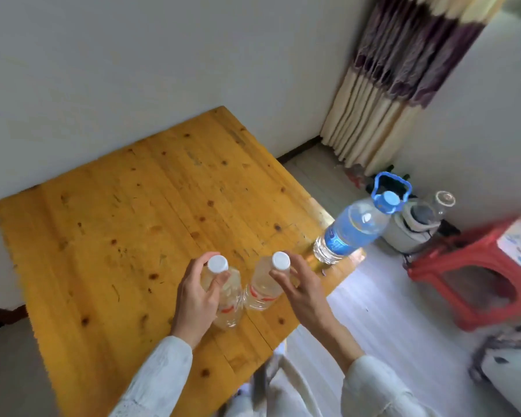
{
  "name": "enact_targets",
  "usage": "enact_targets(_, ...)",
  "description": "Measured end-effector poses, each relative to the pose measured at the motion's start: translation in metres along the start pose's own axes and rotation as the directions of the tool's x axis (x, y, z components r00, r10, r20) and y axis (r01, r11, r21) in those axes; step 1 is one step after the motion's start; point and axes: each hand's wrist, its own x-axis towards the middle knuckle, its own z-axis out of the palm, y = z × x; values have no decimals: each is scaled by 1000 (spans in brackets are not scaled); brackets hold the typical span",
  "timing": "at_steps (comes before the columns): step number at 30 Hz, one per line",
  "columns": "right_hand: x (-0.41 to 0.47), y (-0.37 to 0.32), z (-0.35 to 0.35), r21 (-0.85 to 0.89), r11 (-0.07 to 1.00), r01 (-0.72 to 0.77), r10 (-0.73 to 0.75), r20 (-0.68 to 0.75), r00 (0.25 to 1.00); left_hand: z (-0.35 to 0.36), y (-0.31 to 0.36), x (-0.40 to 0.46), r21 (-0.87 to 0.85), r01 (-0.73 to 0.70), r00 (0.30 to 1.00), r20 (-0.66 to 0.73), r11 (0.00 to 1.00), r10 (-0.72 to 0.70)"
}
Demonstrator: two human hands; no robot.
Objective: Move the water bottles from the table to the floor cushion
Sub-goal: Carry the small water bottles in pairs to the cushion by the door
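Observation:
Two small clear water bottles with white caps and red-marked labels stand side by side near the front edge of the yellow wooden table (127, 230). My left hand (197, 291) wraps around the neck and shoulder of the left bottle (226, 305). My right hand (298, 285) rests its fingers against the upper part of the right bottle (263, 288), thumb near the cap. A large blue-labelled water bottle (351, 228) with a blue cap and carry handle stands at the table's right edge. A floor cushion is not clearly identifiable in view.
A red plastic stool (475, 275) stands on the pale floor to the right. Beside it sit a grey-white appliance and a clear jar (433, 209). A striped curtain (403, 79) hangs in the far corner. White walls border the table.

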Motion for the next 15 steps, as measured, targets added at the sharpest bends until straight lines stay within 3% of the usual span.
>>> enact_targets(6, -109, 5, -75, 88, 992, -89, 114, -337, 935, 60, 53, -33, -65, -183, 927, 320, 981, 194)
enact_targets(12, -235, 16, -152, 307, 945, -108, 291, -648, 704, 144, 105, -110, -170, -302, 758, 554, 938, 345)
enact_targets(15, -309, 23, -188, 320, 942, -103, 316, -737, 598, 190, 130, -168, -220, -318, 664, 643, 922, 382)
